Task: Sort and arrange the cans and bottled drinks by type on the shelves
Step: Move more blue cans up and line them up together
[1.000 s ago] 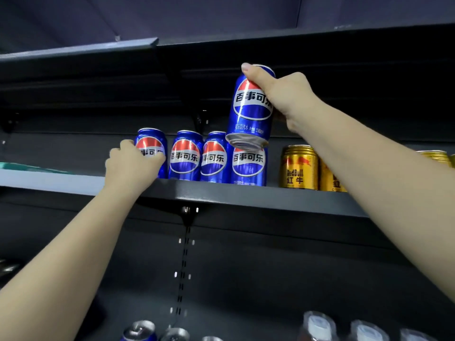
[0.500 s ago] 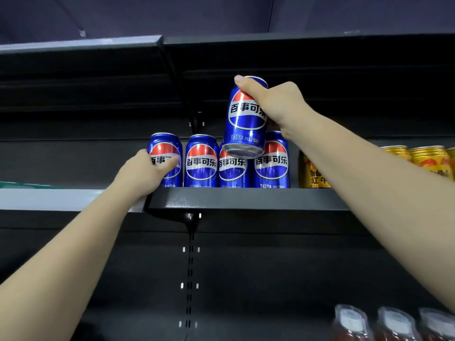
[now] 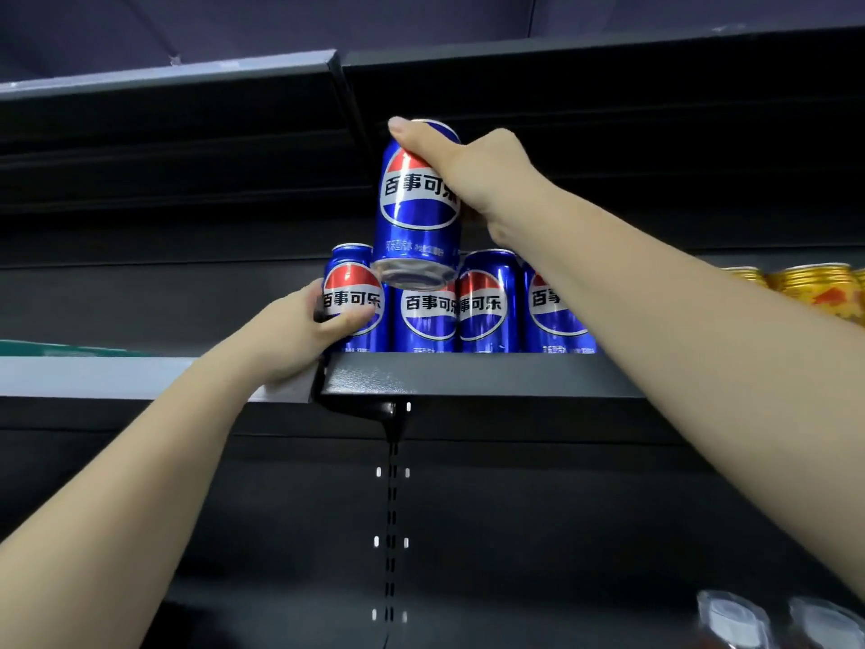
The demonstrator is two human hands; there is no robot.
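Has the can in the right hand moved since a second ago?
Yes: the held can moved left, from over the rightmost standing can to over the second can.

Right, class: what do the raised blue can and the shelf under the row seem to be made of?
Raised blue can: probably thin metal, glossy printed coat; its bare silvery base mirrors light. Shelf: probably metal, dark speckled matt coating; thin folded front lip with dull sheen.

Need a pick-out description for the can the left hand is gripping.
Find the dark shelf holding a row of blue cola cans with gold cans to their right. The target can is the leftmost of the blue row. Only it has the left hand wrapped round it; the right hand holds another can raised above the row.
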